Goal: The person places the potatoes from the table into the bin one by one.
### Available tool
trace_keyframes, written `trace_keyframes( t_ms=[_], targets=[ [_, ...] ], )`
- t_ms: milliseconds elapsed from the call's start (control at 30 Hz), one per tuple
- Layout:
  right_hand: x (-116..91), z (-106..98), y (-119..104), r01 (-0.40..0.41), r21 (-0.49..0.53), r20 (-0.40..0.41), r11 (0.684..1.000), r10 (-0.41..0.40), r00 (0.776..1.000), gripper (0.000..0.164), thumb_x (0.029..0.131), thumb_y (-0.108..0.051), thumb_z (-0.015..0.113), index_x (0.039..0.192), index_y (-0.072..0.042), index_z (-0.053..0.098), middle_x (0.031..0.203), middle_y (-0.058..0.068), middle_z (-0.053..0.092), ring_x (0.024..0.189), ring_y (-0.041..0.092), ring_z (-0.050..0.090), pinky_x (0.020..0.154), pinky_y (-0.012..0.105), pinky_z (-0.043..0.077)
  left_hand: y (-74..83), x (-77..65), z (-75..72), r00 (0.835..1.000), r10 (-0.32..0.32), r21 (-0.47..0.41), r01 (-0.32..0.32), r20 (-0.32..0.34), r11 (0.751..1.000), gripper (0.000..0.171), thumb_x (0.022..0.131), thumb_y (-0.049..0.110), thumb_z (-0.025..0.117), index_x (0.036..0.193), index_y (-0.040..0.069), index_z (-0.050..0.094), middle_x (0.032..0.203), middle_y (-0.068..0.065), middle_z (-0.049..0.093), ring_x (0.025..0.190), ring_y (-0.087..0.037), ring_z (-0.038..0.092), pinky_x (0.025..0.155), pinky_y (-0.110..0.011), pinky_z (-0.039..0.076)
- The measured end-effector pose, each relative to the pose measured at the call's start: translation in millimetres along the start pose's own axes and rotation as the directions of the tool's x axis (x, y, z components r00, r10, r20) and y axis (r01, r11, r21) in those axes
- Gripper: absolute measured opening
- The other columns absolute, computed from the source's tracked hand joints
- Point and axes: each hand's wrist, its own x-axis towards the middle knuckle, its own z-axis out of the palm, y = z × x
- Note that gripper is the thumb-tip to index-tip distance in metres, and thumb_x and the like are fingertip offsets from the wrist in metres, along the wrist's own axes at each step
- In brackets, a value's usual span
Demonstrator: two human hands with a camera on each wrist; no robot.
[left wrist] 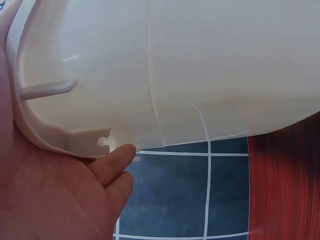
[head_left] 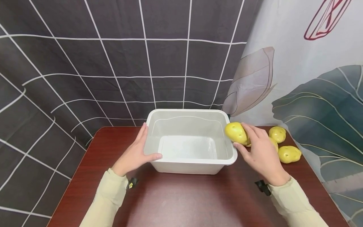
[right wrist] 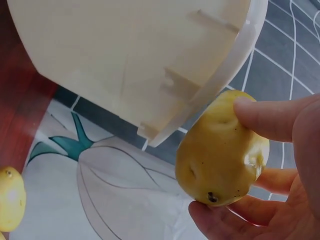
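Note:
A white plastic basin (head_left: 187, 167) stands on the table, its inside showing bare in the head view. My left hand (head_left: 136, 153) holds the basin's left front corner, thumb along the front rim and fingers against the outer left side; the left wrist view shows fingertips (left wrist: 117, 155) under the rim. My right hand (head_left: 259, 151) grips a yellow potato (head_left: 236, 132) at the basin's right rim. Up close, the potato (right wrist: 220, 155) sits between thumb and fingers, beside the basin's outer wall (right wrist: 110, 55).
Several more yellow potatoes lie on the table right of the basin, such as one potato (head_left: 290, 154) near the right edge and another potato (head_left: 277, 134) behind it. A dark checked cloth (head_left: 167, 60) and a patterned white cloth (head_left: 283, 63) hang behind the reddish-brown table (head_left: 181, 201).

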Motion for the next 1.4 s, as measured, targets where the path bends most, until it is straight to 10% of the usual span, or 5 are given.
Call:
trace_keyframes(
  t_ms=[1400],
  targets=[
    [12,23,-26,0.069,0.077,0.042,0.995,-0.072,0.997,0.066,0.082,-0.016,0.083,0.139,0.002,0.055,0.13,0.023,0.06,0.116,0.042,0.053,0.097,0.056,0.044,-3.4,0.7,1.3,1.0,0.002,0.019,-0.002,-0.006,1.0,0.121,0.081,0.059,0.077,0.161,0.004,0.004,0.169,0.0,-0.006,0.151,-0.032,0.019,0.112,-0.052,0.036]
  ],
)
